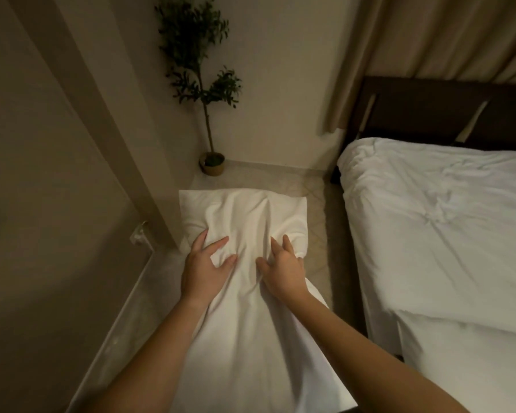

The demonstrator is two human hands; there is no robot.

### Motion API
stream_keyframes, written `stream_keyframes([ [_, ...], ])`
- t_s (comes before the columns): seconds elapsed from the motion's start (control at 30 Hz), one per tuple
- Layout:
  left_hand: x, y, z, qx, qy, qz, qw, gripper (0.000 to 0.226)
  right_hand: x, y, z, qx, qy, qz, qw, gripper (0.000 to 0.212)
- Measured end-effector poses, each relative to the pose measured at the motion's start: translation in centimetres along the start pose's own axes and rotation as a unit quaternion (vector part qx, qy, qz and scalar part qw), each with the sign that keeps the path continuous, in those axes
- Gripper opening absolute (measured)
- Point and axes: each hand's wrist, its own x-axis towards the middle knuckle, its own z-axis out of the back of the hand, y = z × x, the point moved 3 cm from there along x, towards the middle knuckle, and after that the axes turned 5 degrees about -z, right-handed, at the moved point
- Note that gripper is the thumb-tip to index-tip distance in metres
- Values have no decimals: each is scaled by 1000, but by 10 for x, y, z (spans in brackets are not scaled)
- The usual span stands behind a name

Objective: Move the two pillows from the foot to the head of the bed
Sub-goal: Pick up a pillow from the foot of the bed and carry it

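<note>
White cotton: pillow (245,263), held upright in the aisle beside the bed (447,234), long axis running away from the camera, top edge toward the plant (204,93).
Left hand (203,268): fingers spread and curled into the cover, a fold of fabric bunched between thumb and fingers; grip closed on the pillow.
Right hand (283,269): fingers dug in on the right flank, cloth gathered under them; grip closed on the pillow.
Second pillow: not told apart with confidence; the white mass may be one pillow or two held together.
Bed: to the right, white duvet rumpled, dark headboard (441,111) at the far end under the curtain (429,34). No pillow lies at the head.
Position of load: over the floor (262,180), between wall and bed, clear of the mattress.
Handling: soft, light, compressible; the filling yields under the fingers and the cover slides over it, so a pinch of fabric alone is likely to slip.
Where to hold: both long sides near mid-height, fingers pressed deep enough to catch filling as well as cloth.
Stage: carrying toward the head; placement not yet done.
Risk: lower end may drag on the floor or the mattress corner.
</note>
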Motion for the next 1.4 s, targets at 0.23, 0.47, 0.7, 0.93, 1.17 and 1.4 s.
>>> stream_keyframes([
  [0.23, 125, -32, -69, -2, 32, -23, 999, 45, 114, -10, 64, 15, -27, -21, 999, 68],
  [0.47, 237, -79, -136, -28, 69, -56, 996, 44, 211, -28, 131, 32, -71, -62, 995, 70],
  [0.7, 341, -103, -208, -53, 121, -90, 987, 44, 301, -48, 175, 50, -118, -111, 986, 72],
  [0.93, 464, -107, -280, -73, 187, -123, 972, 45, 410, -50, 204, 64, -155, -169, 971, 76],
  [1.17, 578, -128, -337, -80, 247, -172, 950, 44, 498, -40, 245, 74, -205, -222, 950, 73],
  [1.4, 647, -168, -401, -83, 293, -211, 929, 43, 558, -65, 286, 89, -237, -265, 930, 73],
])
